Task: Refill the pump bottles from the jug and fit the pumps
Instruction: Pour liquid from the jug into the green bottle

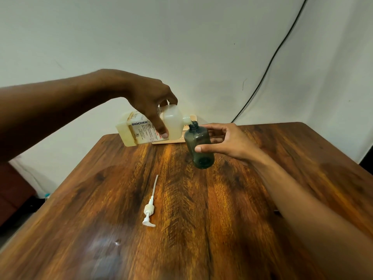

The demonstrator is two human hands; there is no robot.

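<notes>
Head view: a person's left hand (pixel 149 106) clamps the jug (pixel 153 126) from above, fingers curled down its labelled face. The jug is tipped onto its side so that its spout (pixel 186 119) meets the mouth of the bottle (pixel 198 146) just right of that hand. The right hand (pixel 224 142) grips the dark bottle, thumb across the front and fingers wrapped behind, and leans it toward the jug, apparently to line up the two narrow openings and cut the risk of a spill. Whether liquid is flowing, or how full the bottle is, cannot be made out, nor whether its base touches the table (pixel 222 229).

The pump (pixel 149 209) lies flat on the wood, nearer the person than either hand and roughly below the left one. It is well apart from the pour, out of the way yet within reach for fitting once the bottle is filled. A pale board (pixel 173 140) sits beyond both hands, at the table's far edge. The filling step looks under way; fitting the pump is not yet done.
</notes>
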